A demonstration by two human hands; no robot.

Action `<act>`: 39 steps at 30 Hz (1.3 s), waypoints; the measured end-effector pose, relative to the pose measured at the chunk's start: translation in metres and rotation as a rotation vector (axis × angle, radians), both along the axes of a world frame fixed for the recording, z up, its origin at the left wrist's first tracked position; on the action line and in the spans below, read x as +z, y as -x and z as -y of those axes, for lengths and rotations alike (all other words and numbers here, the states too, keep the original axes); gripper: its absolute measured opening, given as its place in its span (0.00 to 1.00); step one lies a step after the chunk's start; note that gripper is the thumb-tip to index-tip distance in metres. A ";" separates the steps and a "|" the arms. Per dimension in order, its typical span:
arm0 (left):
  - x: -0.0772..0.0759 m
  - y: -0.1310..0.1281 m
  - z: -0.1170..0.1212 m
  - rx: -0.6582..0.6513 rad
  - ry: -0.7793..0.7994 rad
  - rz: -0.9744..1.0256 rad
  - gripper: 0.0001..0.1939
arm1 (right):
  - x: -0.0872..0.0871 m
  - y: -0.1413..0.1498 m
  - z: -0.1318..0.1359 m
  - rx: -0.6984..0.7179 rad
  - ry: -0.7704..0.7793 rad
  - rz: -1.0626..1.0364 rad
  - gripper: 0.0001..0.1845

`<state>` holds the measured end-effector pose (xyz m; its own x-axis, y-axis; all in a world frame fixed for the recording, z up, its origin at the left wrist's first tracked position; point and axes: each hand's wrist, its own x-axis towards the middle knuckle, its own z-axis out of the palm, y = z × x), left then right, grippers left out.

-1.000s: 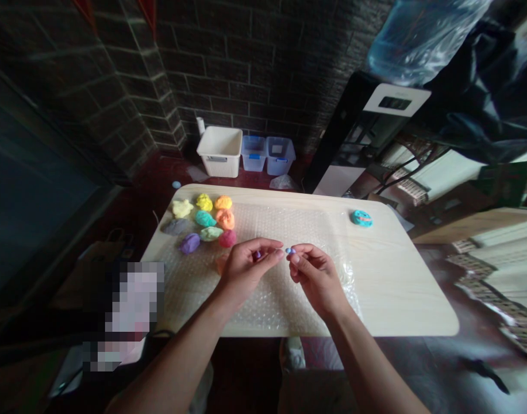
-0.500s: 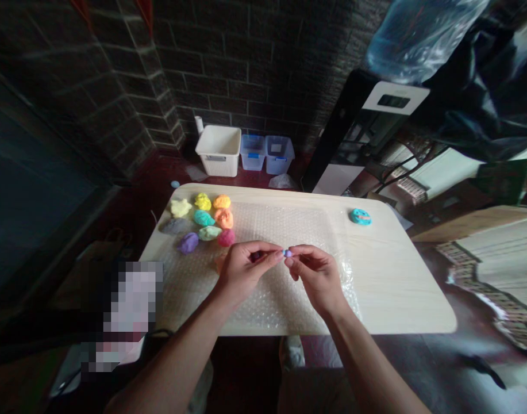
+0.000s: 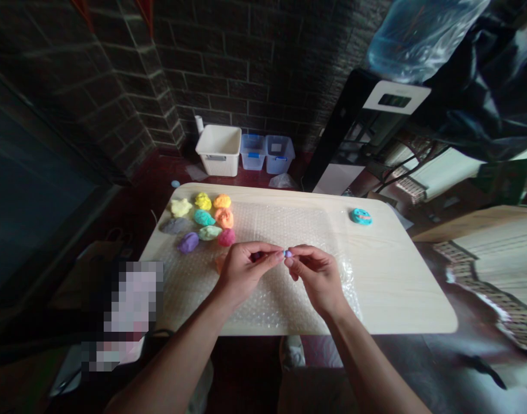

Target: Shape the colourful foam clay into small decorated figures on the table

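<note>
Over the middle of the table, a tiny purple and light-blue piece of modelling clay (image 3: 288, 253) is pinched between my two hands. My left hand (image 3: 245, 265) grips its blue side with thumb and forefinger. A dark patch shows inside that hand's curled fingers, too shadowed to name. My right hand (image 3: 317, 273) pinches the purple side, fingertips almost touching those of the left. Beyond my left hand lie several clay lumps, among them a purple lump (image 3: 188, 242), a crimson lump (image 3: 226, 237) and a teal lump (image 3: 204, 217). Behind my left wrist, an orange lump (image 3: 219, 263) is partly hidden.
Bubble wrap (image 3: 284, 224) covers the table's middle and left. A turquoise clay disc with an orange stripe (image 3: 361, 216) sits on the right of the wooden table (image 3: 401, 287). Past the far edge stand a white bin (image 3: 220, 149), two clear boxes and a water dispenser (image 3: 345, 138).
Both hands stay in place, still pinching the small clay piece. Only a very slight shift of the fingertips shows; the lumps and disc have not moved.
</note>
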<state>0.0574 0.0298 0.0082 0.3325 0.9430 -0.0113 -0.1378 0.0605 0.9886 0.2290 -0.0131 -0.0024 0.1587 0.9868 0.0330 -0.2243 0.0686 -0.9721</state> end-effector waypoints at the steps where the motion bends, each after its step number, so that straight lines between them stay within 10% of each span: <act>1: 0.000 0.000 0.000 0.002 -0.002 -0.007 0.11 | 0.000 0.000 0.000 0.002 0.001 -0.002 0.08; 39: 0.004 -0.002 0.000 0.001 0.026 0.032 0.12 | 0.002 0.002 0.000 0.009 0.016 -0.013 0.07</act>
